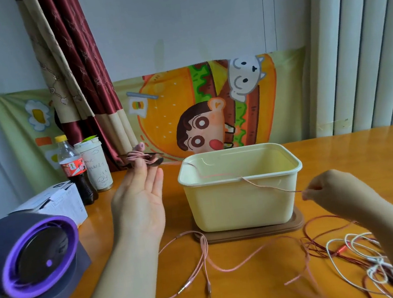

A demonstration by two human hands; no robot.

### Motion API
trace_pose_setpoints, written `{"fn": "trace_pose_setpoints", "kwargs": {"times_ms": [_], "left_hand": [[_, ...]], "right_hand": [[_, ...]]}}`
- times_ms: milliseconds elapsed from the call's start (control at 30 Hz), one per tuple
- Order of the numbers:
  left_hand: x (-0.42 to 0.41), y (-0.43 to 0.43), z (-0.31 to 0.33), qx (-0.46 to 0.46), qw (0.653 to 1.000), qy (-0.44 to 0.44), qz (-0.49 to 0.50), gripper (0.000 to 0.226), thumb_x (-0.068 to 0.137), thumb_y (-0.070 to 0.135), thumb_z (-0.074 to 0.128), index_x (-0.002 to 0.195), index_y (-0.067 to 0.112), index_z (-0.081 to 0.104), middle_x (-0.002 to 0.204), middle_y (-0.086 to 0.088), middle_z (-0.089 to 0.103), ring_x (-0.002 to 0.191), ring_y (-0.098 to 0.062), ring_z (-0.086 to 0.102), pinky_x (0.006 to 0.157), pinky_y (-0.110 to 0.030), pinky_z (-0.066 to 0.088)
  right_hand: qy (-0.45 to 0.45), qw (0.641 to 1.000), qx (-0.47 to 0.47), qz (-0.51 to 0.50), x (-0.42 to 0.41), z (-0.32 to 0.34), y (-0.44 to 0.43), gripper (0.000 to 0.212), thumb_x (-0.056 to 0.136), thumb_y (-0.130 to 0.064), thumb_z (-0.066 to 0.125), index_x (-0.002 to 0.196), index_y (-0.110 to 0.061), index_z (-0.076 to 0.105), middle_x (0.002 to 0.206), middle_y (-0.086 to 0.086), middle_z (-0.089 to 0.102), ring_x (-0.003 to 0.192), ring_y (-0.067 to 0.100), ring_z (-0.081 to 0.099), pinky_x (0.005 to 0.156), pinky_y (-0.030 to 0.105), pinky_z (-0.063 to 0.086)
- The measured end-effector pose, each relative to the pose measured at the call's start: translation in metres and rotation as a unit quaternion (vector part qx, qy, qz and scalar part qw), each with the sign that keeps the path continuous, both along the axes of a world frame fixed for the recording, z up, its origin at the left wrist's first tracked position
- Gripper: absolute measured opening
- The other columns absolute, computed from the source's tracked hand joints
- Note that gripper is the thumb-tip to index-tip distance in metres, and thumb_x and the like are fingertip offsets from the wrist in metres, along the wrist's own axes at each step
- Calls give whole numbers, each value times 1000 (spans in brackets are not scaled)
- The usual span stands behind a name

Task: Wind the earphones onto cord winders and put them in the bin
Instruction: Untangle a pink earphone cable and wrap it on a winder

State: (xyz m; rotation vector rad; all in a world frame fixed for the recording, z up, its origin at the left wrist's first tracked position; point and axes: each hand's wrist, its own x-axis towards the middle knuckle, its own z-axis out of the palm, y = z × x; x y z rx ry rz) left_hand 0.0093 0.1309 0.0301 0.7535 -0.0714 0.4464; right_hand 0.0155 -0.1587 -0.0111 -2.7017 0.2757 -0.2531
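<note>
Far to the left of the left hand, a purple-and-black round device (32,260) stands at the near edge of the table (255,289). Behind it lies a white box (57,204). A cola bottle (74,167) and a white cup (94,165) stand upright just beyond the box, side by side. The left hand (140,204) is raised with the palm up and the fingers nearly straight. At its fingertips it holds a dark cord winder (154,161), which already has pink cord wound around it. One fingertip (140,146) shows above the winder. To the right of this hand, near it but not touching, stands the cream bin (243,207), upright on a brown lid (249,234). A thin pink cord (272,188) lies across the open top of the bin, bends over its near rim and goes on to the right hand (330,190). This hand is beside the right wall of the bin and pinches the cord between thumb and fingertip. In front of the bin, between the two forearms, loose pink earphones (203,246) lie on the table with their plugs pointing to the near edge. Under the right forearm and close to it, a dark red cable (310,246) and a white cable (373,269) lie tangled together on the table.
</note>
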Motion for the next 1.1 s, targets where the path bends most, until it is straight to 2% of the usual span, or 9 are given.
{"fn": "trace_pose_setpoints", "kwargs": {"times_ms": [167, 300, 433, 567, 733, 833, 900, 967, 1100], "left_hand": [[-1, 3, 1, -34, 998, 16, 54, 10, 96, 14, 58, 95, 16, 67, 96, 1, 75, 90, -11, 73, 87, -28, 56], [-5, -5, -2, 80, 996, 8, 26, 16, 97, 21, 56, 102, 23, 71, 105, 12, 74, 106, -7, 65, 90, -26, 50], [-11, -21, -3, 185, 980, -5, -68, 21, 90, 24, 56, 105, 25, 71, 114, 14, 71, 113, -8, 62, 94, -28, 43], [-20, -39, -5, 221, 966, -9, -130, 32, 77, 29, 60, 107, 21, 69, 110, 13, 72, 107, -6, 64, 94, -29, 41], [-32, -55, -8, 253, 953, -30, -167, 29, 74, 35, 63, 98, 31, 78, 114, 12, 72, 116, -7, 61, 97, -28, 40], [-34, -60, -6, 208, 957, -32, -201, 27, 78, 26, 60, 99, 23, 77, 109, 4, 74, 96, -5, 68, 74, -17, 51], [-35, -60, -4, 194, 956, -28, -217, 27, 77, 28, 60, 96, 25, 79, 110, 3, 74, 98, -6, 69, 76, -20, 53], [-36, -59, -4, 208, 951, -23, -226, 28, 74, 33, 61, 96, 32, 79, 115, 6, 72, 106, -7, 65, 88, -28, 46], [-33, -58, -9, 228, 948, 5, -222, 35, 72, 36, 63, 103, 27, 75, 117, 9, 71, 110, -5, 61, 91, -30, 37]], "right_hand": [[-40, 996, -49, -59, -1, -4, -1, 29, 94, -28, 49, 83, -16, 73, 79, 1, 71, 73, 21, 66, 72, 37, 57], [-3, 997, -77, -23, -1, -4, 4, 24, 94, -37, 51, 98, -23, 70, 91, -4, 68, 88, 18, 60, 85, 39, 52], [-101, 990, -98, 4, -14, 22, 14, 33, 84, -46, 63, 113, -28, 63, 112, -6, 64, 106, 20, 53, 91, 44, 48], [-236, 963, 64, 116, -40, 51, 44, 22, 84, -32, 66, 106, -29, 64, 98, -15, 64, 85, 3, 60, 72, 21, 51], [-120, 879, 347, 304, -55, 47, 94, 38, 85, -19, 67, 121, -28, 56, 104, -10, 70, 95, -4, 65, 87, 18, 52], [-176, 876, 356, 275, -50, 34, 109, 17, 91, -7, 58, 98, -21, 66, 75, -2, 71, 67, 6, 67, 68, 19, 54], [-197, 890, 334, 239, -46, 28, 110, 21, 95, -8, 51, 84, -15, 68, 51, -4, 55, 45, 5, 49, 47, 15, 38], [-217, 913, 258, 227, -45, 26, 109, 30, 97, -12, 50, 72, -20, 63, 48, -12, 47, 48, 7, 45, 48, 14, 32], [-204, 937, 114, 259, -49, 28, 108, 37, 98, -16, 48, 67, -36, 50, 58, -18, 51, 63, -3, 54, 58, 14, 37]]}}
